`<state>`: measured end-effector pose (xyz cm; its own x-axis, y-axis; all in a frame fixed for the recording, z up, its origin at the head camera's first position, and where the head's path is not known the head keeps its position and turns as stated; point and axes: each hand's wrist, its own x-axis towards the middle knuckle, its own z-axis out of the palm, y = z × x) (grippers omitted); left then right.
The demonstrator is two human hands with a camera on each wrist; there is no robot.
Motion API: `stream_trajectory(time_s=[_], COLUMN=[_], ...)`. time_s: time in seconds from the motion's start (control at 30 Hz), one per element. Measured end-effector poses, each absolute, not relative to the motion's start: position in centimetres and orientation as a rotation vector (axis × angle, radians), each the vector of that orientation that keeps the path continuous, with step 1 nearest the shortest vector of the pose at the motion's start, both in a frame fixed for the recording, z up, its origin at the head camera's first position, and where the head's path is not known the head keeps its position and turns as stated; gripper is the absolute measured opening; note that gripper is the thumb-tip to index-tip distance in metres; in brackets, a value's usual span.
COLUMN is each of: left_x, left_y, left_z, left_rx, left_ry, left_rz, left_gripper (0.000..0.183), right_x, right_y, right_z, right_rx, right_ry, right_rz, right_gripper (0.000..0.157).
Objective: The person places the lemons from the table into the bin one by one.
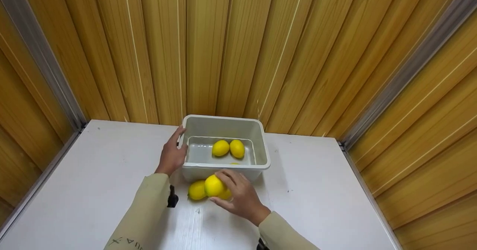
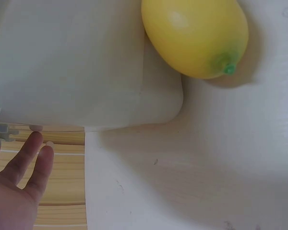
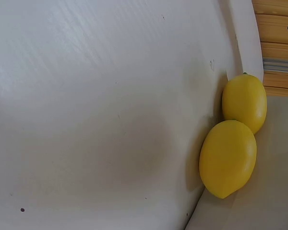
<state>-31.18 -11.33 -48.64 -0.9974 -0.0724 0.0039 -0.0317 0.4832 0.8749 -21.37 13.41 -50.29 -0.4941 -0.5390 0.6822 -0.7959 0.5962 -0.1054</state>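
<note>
My right hand (image 1: 242, 196) pinches a yellow lemon (image 1: 214, 186) between thumb and fingers, just in front of a light grey plastic bin (image 1: 223, 171). Below it on the table, a lemon (image 1: 197, 190) lies against the bin's front; another (image 3: 228, 159) touches it in the right wrist view and is mostly covered in the head view. Inside the bin two lemons (image 1: 220, 148) sit side by side, and a sliver of one more shows behind the front wall. My left hand (image 1: 172, 154) rests against the bin's left side, its fingers (image 2: 41, 170) extended along the outside.
A white table (image 1: 313, 190) carries the bin near its back edge. Wood-patterned panel walls (image 1: 208, 48) rise behind it and on both sides, with grey metal strips at the corners. Dark straps show at both wrists.
</note>
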Motion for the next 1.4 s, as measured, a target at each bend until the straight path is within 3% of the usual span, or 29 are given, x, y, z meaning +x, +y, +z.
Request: stream_trajectory(time_s=[1.4], left_x=[-31.1], left_y=[-11.4], left_z=[-48.7], left_rx=[0.062], left_ry=[-2.646], left_rz=[-1.595], left_gripper=[0.060], right_x=[-23.6], right_y=[14.9], right_z=[-48.2], right_rx=[0.803], right_ry=[-2.139], right_rz=[0.494], right_gripper=[0.065])
